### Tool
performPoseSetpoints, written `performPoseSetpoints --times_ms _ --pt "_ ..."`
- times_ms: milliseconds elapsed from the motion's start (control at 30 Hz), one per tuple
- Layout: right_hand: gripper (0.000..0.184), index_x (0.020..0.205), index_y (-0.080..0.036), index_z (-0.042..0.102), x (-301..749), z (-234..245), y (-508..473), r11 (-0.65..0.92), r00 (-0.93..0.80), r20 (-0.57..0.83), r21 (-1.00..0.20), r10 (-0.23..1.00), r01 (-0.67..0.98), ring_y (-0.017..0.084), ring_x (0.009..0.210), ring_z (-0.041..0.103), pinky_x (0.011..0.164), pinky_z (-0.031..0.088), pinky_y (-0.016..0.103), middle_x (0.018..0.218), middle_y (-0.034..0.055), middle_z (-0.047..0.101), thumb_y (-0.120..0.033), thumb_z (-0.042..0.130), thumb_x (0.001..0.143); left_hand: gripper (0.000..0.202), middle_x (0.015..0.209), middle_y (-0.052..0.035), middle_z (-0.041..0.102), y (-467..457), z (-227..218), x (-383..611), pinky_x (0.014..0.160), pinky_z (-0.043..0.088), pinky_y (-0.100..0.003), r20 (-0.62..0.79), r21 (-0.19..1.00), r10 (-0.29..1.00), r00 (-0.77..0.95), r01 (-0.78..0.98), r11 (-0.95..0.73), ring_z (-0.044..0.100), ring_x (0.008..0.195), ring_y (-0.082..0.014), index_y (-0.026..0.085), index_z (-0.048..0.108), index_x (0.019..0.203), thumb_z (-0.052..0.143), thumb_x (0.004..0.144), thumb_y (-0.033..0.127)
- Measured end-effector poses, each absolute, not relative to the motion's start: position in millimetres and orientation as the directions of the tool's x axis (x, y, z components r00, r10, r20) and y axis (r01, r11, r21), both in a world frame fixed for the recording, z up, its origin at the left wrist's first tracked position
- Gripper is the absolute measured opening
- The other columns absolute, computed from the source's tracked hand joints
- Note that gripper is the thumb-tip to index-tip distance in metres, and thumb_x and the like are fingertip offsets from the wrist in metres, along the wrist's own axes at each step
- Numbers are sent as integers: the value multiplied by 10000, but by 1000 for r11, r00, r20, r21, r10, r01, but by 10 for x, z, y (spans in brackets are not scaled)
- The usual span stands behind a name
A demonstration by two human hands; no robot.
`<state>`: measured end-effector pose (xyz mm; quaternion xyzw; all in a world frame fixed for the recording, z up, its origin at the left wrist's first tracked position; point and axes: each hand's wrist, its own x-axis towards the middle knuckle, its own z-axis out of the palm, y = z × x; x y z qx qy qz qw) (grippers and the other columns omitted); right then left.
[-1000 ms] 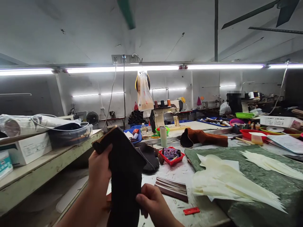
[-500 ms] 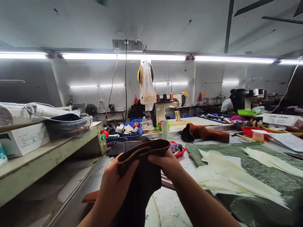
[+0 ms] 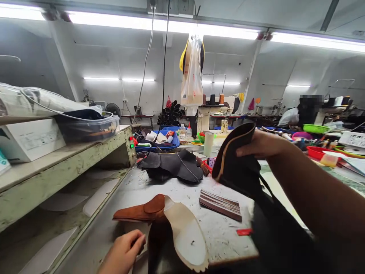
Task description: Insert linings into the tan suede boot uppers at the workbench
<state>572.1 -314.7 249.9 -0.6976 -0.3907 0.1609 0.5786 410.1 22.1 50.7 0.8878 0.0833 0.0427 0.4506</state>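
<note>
My right hand (image 3: pixel 258 145) is closed on the top edge of a dark brown leather upper (image 3: pixel 236 163) with a pale trimmed rim, and holds it up over the right side of the bench. The rest of the piece hangs down under my forearm. At the bottom edge my left hand (image 3: pixel 124 252) is low, with its fingers curled against a dark edge I cannot make out. Just beside it a tan suede boot (image 3: pixel 142 211) lies on its side, showing its pale sole (image 3: pixel 185 232). A stack of brown strips (image 3: pixel 221 205) lies between the boot and the held piece.
A pile of black leather pieces (image 3: pixel 173 165) lies further back on the white bench (image 3: pixel 137 190), and a small red tag (image 3: pixel 244 231) near its front. A green shelf (image 3: pixel 57 167) with a clear tub (image 3: pixel 88 129) runs along the left. Blue tray (image 3: pixel 168 144) and white cup (image 3: pixel 208 144) stand behind. Another person (image 3: pixel 293 114) sits far right.
My left hand let go of the dark leather piece and dropped to the lower left. My right hand carried the piece up and to the right. The view tilted down, so the boot shows.
</note>
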Motion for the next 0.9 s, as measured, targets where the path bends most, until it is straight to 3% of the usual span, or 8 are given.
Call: performPoseSetpoints --times_ms 67,167,300,400,533,633,733,900 --pt "244 815 -127 699 5709 2251 -2987 -189 462 -25 -931 886 313 156 715 645 674 528 256 764 19 692 -121 709 572 342 522 7 502 108 505 4125 532 313 -249 181 741 201 963 1 -671 438 530 -152 195 482 533 420 753 450" --pt "508 1087 -146 621 5610 1567 -2681 -388 211 -347 -899 914 203 135 830 629 740 497 205 916 14 681 -102 689 586 301 524 23 509 50 584 4209 523 317 -245 206 711 195 959 -9 -703 449 516 -150 207 494 564 421 756 427" --pt "736 1206 -205 531 5521 717 -2501 -489 207 -482 -872 851 -18 87 748 619 636 477 129 845 -38 679 -172 747 503 235 520 30 508 208 485 4243 511 316 -255 186 724 337 923 103 -682 452 503 -151 217 506 597 433 749 380" --pt "683 1154 -186 581 5537 562 -2554 -476 185 -471 -879 862 -23 98 775 609 693 466 146 831 -33 672 -224 757 495 188 664 10 576 234 370 4131 576 382 -256 376 699 400 836 27 -714 505 595 -158 227 541 708 452 784 375" --pt "631 1157 -139 580 5552 741 -2727 -409 216 -392 -912 894 39 157 872 595 766 459 219 882 15 656 -275 735 561 115 745 -28 597 -194 370 4019 697 409 -301 744 208 -75 664 -336 -919 528 725 -179 207 604 818 496 792 176" --pt "633 1148 -120 585 5484 833 -2831 -388 218 -371 -921 903 38 171 859 592 783 456 250 871 27 647 -323 734 567 263 668 -74 582 -723 399 4152 597 415 -375 561 -39 -372 739 -426 -904 535 666 -233 168 627 675 421 691 5" --pt "628 1129 -129 599 5365 851 -2919 -377 228 -362 -926 904 21 167 817 593 784 456 260 830 17 643 -364 735 562 285 580 -84 555 -1086 359 4414 530 423 -370 401 105 -411 819 -487 -867 568 637 -252 154 625 538 411 648 2" --pt "610 1105 -132 616 5259 869 -3152 -336 269 -321 -942 908 13 170 809 598 784 455 266 839 27 650 -381 734 561 264 495 -71 527 -1171 179 4570 509 427 -363 412 253 -334 848 -458 -852 586 573 -251 169 588 450 492 638 10"
